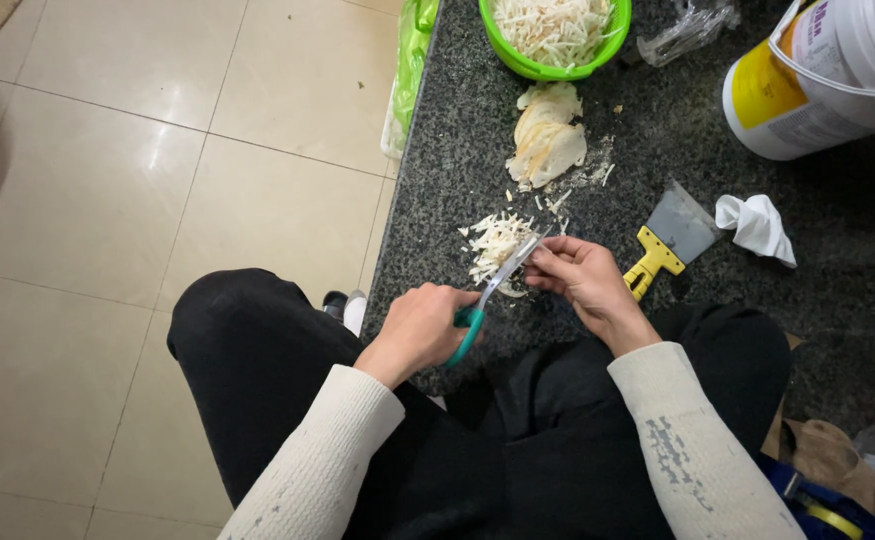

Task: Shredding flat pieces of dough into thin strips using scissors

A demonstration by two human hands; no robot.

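My left hand [422, 325] grips the teal handle of a pair of scissors [497, 285] whose blades point up and right. My right hand [582, 275] pinches a thin pale piece at the blade tips. Just beyond the blades lies a small heap of cut white strips [492, 243] on the dark speckled countertop [457, 170]. Farther back sits a stack of pale uncut slices [549, 140]. A green bowl [537, 68] at the top edge holds several more shredded strips.
A yellow-handled metal scraper [669, 240] and a crumpled white tissue [755, 226] lie right of my right hand. A large white and yellow bucket [817, 75] stands at the upper right. A green plastic bag [409, 70] hangs over the counter edge. Pale tiled floor [157, 180] spreads left.
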